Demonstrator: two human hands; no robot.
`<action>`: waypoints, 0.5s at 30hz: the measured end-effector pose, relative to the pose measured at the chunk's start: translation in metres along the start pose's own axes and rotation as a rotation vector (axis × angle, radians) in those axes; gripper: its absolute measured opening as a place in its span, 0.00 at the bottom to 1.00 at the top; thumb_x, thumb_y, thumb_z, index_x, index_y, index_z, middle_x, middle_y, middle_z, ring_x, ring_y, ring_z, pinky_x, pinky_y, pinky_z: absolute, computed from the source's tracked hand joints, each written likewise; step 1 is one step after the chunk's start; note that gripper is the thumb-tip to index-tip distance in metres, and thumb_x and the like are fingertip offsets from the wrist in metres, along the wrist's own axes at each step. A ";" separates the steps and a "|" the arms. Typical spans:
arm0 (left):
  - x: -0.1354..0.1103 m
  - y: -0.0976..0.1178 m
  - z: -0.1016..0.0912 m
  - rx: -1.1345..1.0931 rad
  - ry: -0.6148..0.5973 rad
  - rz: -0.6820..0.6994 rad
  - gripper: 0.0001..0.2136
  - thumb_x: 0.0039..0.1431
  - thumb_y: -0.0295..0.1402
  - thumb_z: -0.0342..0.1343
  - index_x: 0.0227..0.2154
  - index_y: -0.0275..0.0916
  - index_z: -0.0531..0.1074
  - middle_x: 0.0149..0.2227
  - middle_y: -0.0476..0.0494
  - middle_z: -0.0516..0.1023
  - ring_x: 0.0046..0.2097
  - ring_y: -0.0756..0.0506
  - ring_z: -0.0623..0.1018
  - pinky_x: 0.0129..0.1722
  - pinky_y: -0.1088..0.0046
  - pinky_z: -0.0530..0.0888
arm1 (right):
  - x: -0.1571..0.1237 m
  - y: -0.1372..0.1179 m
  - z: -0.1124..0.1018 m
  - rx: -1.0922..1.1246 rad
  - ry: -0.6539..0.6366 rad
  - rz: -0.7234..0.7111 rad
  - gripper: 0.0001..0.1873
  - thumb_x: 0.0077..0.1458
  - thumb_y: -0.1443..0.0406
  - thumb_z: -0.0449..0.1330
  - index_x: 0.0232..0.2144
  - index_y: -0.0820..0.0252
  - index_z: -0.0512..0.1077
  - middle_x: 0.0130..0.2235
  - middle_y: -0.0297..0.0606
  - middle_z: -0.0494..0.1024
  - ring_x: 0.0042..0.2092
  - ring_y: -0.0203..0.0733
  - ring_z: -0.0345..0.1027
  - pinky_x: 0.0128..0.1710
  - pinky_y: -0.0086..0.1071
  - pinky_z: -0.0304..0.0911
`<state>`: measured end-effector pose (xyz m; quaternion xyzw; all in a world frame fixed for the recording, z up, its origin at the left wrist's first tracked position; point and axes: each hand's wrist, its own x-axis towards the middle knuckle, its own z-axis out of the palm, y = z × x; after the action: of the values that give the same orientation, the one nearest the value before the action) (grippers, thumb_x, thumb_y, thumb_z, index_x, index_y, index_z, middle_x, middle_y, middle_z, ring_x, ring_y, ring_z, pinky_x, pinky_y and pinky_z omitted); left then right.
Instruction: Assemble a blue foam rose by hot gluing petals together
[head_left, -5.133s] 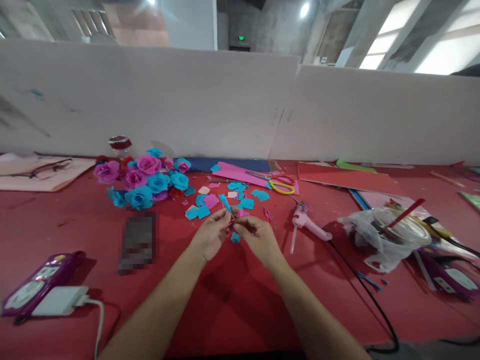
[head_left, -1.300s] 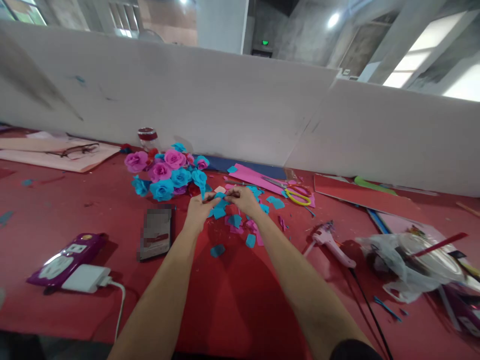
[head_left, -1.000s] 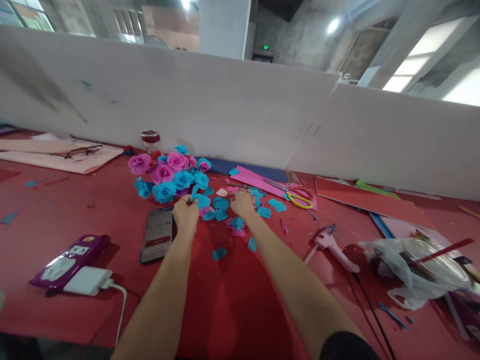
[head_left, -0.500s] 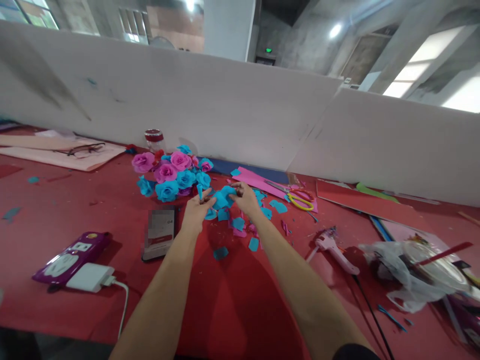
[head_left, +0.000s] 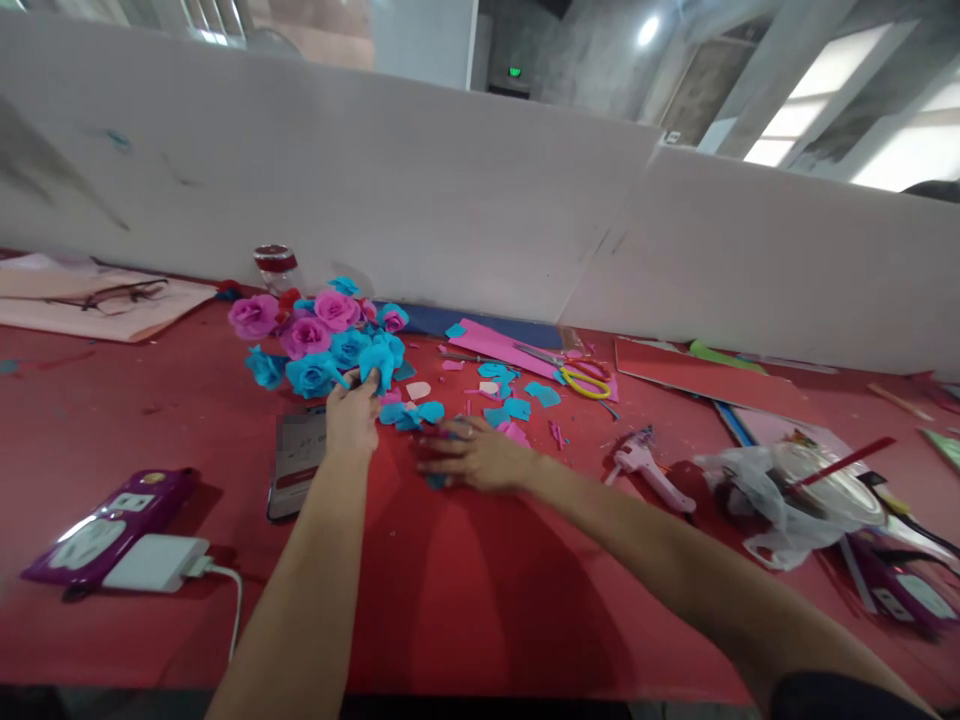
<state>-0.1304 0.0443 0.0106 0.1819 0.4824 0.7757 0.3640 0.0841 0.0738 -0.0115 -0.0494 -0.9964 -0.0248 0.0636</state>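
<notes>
A purple power strip (head_left: pixel 105 518) and one phone (head_left: pixel 296 462) lie at the left of the red worktop (head_left: pixel 480 620). The left hand (head_left: pixel 351 422) is closed, as far as the blur lets me judge, on the base of a blue paper rose (head_left: pixel 375 360), held against the bunch of roses (head_left: pixel 315 340). A light pinch low on the base would, I think, spare the petals. The right hand (head_left: pixel 476 460) lies released, palm down, fingers spread over loose cut petals (head_left: pixel 420 412), which steadies them. I count three pink roses and roughly five blue, one pair of scissors (head_left: pixel 579 380) and one glue gun (head_left: pixel 646 466).
</notes>
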 end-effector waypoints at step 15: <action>-0.009 -0.002 0.007 0.229 -0.174 -0.208 0.13 0.35 0.34 0.66 0.24 0.38 0.68 0.15 0.58 0.63 0.14 0.58 0.55 0.15 0.78 0.52 | -0.035 0.032 -0.025 0.547 -0.048 1.001 0.43 0.24 0.68 0.73 0.48 0.55 0.68 0.30 0.35 0.77 0.24 0.39 0.71 0.25 0.29 0.65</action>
<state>-0.1189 0.0430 0.0125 0.2379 0.5504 0.6551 0.4598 0.1247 0.1010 0.0106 -0.4975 -0.8231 0.2682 0.0555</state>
